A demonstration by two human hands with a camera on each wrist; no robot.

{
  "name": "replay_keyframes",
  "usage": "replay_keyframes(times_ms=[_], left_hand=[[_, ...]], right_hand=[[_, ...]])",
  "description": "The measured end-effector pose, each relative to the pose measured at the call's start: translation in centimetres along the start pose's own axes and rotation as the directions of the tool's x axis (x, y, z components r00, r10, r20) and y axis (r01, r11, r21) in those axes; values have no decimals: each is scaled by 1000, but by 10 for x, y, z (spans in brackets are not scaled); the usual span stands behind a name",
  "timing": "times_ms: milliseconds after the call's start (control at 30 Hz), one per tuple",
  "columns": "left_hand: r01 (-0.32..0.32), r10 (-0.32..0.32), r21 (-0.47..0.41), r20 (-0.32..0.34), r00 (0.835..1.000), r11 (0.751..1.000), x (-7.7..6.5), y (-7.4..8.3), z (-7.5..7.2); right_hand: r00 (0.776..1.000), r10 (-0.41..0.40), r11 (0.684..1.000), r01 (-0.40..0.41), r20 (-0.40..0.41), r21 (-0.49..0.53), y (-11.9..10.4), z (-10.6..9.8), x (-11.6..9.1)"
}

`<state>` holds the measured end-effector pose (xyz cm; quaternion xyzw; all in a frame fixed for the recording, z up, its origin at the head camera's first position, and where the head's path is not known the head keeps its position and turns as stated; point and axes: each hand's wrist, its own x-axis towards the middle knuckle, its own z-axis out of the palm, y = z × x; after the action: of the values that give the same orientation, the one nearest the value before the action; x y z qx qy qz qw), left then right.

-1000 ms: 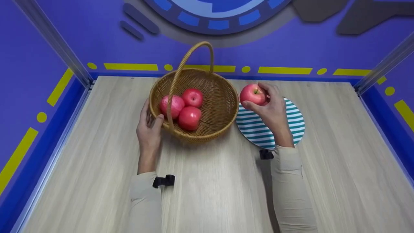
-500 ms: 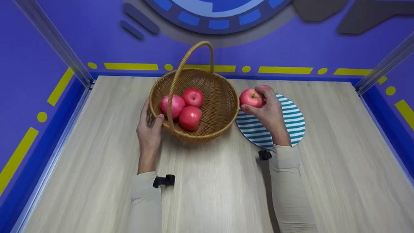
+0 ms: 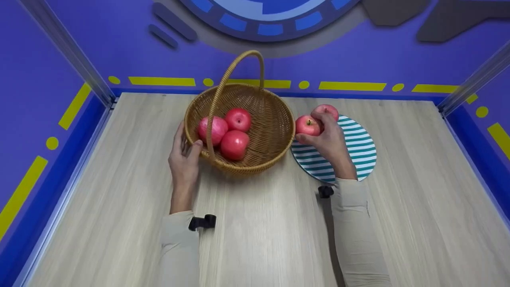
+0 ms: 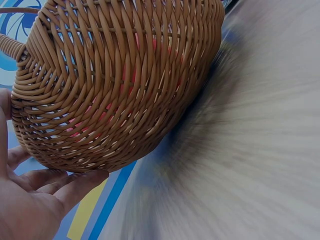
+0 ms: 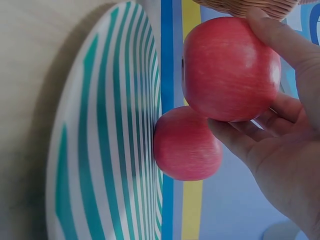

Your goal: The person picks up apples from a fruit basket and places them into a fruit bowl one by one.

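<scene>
My left hand (image 3: 184, 165) holds the near left side of a wicker basket (image 3: 269, 123), thumb over the rim and fingers against the outer wall. Inside lie three red apples, among them one nearest the front (image 3: 234, 145). From the left wrist, the woven wall (image 4: 120, 90) fills much of the view, with red showing through its gaps. Beside the basket, my right hand (image 3: 331, 141) pinches another apple (image 3: 308, 125) between thumb and fingers. In the right wrist view this held apple (image 5: 232, 70) is off the striped plate (image 5: 105, 135), while a second apple (image 5: 187, 147) sits on it.
The round green-and-white plate (image 3: 362, 145) stands right of the basket on a pale wooden table (image 3: 255, 231). A tall arched handle (image 3: 241, 57) rises over the basket. Blue-purple panels (image 3: 398, 59) with yellow marks enclose the back and both sides.
My right hand has moved a little left and nearer with its apple, low beside the basket's right rim. The apple behind it shows more fully. My left hand and the basket stay in place.
</scene>
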<state>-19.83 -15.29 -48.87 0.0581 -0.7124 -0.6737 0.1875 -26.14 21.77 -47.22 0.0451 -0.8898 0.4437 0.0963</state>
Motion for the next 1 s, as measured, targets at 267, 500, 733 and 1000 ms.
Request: replay_keyframes(times_ms=[267, 500, 733, 1000], left_hand=[[-14, 14, -1, 12, 1000, 1000, 1, -1, -1], [-2, 2, 5, 4, 1000, 1000, 1, 0, 0], [-4, 4, -11, 10, 1000, 1000, 0, 0, 0], [-6, 6, -15, 14, 1000, 1000, 0, -1, -1]], right_hand=[[999, 4, 1000, -4, 35, 19, 5, 1, 0], [998, 19, 1000, -19, 56, -1, 6, 2, 0], [997, 29, 999, -27, 76, -28, 7, 3, 0], [995, 29, 999, -26, 98, -35, 10, 5, 0]])
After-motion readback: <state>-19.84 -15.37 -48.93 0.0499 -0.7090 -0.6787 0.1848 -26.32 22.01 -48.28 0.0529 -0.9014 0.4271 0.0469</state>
